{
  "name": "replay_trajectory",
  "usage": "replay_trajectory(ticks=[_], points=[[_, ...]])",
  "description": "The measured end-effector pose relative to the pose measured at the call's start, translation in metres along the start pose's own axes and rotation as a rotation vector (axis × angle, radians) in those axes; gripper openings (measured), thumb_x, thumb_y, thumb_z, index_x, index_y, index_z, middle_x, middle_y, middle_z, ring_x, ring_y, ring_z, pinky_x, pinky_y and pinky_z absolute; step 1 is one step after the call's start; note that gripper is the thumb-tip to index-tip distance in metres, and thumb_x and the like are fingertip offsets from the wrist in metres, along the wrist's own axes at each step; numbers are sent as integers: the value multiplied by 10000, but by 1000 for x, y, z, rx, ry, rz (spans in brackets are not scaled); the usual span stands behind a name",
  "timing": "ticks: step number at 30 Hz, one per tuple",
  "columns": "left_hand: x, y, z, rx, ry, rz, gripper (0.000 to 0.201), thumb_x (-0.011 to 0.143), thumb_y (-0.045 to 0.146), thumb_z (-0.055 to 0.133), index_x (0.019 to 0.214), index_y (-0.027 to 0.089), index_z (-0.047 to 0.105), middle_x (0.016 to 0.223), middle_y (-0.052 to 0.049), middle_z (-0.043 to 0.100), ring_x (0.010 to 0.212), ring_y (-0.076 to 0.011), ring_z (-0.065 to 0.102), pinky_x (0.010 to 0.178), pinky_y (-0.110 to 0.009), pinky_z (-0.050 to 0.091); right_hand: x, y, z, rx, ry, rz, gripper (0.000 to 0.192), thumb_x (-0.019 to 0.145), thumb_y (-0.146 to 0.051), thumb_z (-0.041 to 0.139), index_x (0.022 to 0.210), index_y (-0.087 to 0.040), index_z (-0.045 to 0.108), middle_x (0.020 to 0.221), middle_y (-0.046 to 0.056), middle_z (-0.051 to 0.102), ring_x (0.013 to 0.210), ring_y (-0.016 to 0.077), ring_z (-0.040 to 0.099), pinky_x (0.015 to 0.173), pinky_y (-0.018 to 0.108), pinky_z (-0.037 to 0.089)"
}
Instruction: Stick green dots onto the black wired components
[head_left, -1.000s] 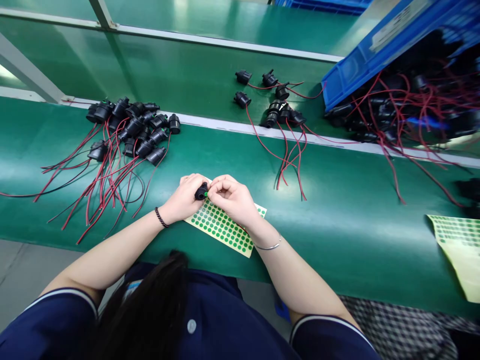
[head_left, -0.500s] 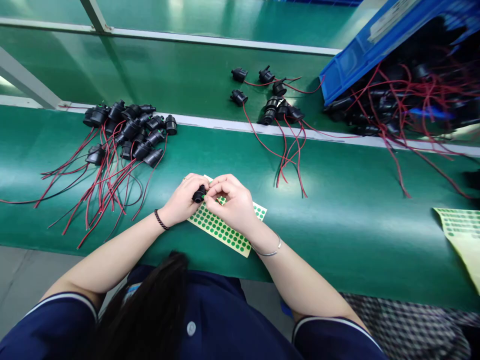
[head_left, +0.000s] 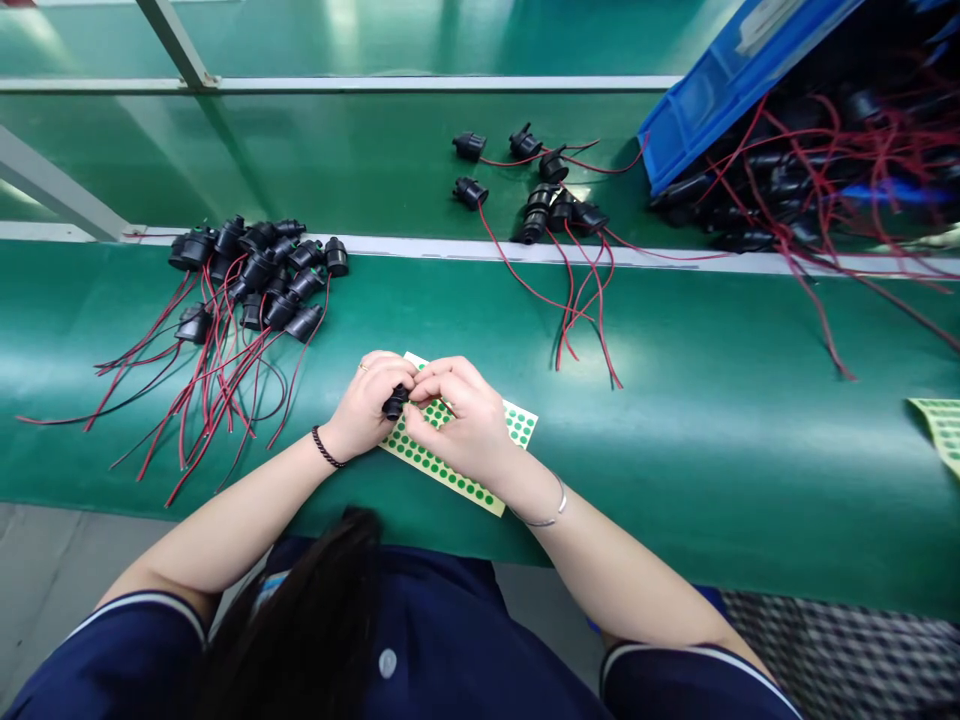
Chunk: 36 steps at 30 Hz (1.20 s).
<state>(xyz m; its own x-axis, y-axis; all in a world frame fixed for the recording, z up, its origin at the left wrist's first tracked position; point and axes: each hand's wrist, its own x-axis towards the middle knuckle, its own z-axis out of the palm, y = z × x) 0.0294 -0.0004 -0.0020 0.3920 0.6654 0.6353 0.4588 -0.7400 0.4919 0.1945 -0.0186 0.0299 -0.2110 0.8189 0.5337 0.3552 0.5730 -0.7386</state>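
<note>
We held a black connector (head_left: 395,402) between both hands, left hand (head_left: 367,405) and right hand (head_left: 457,415) closed on it, above the sticker sheet (head_left: 480,480) at the near edge of the green belt (head_left: 675,420). A pile of connectors (head_left: 255,270) lay to the left by the far rail. A blue bin (head_left: 720,90) sat at the far right corner, and grey floor (head_left: 45,560) showed below.

bright, even, lit from overhead | pale glare on green belt (head_left: 675,400) and far top | soft short shadows under hands | wide-angle bending at edges | far right bin (head_left: 720,90) slightly blurred
</note>
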Motion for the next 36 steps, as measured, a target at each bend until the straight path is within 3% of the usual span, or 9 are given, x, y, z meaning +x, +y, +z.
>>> replay_trajectory(ticks=[7, 15, 26, 31, 36], points=[[-4, 0, 0, 57, -15, -24, 195, 826, 76, 527, 943, 232, 517, 981, -44, 686, 945, -190, 630, 857, -385, 495, 1, 0, 0, -3, -22, 12, 123, 773, -100, 620, 757, -217, 585, 841, 43, 631, 811, 176, 641, 713, 332, 569], [-1, 7, -1, -69, -79, -225, 227, 769, 57, 498, 912, 233, 507, 923, -40, 663, 906, -200, 611, 831, -382, 489, -1, 6, 1, 53, -88, 67, 153, 748, -90, 614, 823, -220, 583, 911, 58, 614, 808, 174, 632, 647, 311, 585], [-3, 5, -1, -43, -109, -186, 246, 736, 24, 493, 882, 220, 520, 922, -35, 655, 907, -196, 595, 865, -379, 457, 0, 8, 2, 182, -108, 190, 126, 730, -91, 626, 737, -206, 575, 848, 37, 588, 765, 151, 624, 633, 283, 598], [1, 10, -3, -192, -91, -357, 230, 729, 53, 526, 889, 217, 507, 912, -38, 633, 888, -187, 610, 806, -343, 501, 0, 15, 1, 344, -166, 323, 96, 756, -128, 653, 817, -201, 649, 963, 60, 629, 782, 136, 666, 700, 291, 636], [3, 10, -3, -234, -87, -419, 219, 718, 60, 529, 871, 216, 502, 895, -31, 623, 849, -175, 609, 787, -332, 507, 1, 18, 0, 280, -144, 281, 64, 782, -161, 672, 828, -202, 688, 957, 69, 696, 823, 163, 705, 732, 321, 656]])
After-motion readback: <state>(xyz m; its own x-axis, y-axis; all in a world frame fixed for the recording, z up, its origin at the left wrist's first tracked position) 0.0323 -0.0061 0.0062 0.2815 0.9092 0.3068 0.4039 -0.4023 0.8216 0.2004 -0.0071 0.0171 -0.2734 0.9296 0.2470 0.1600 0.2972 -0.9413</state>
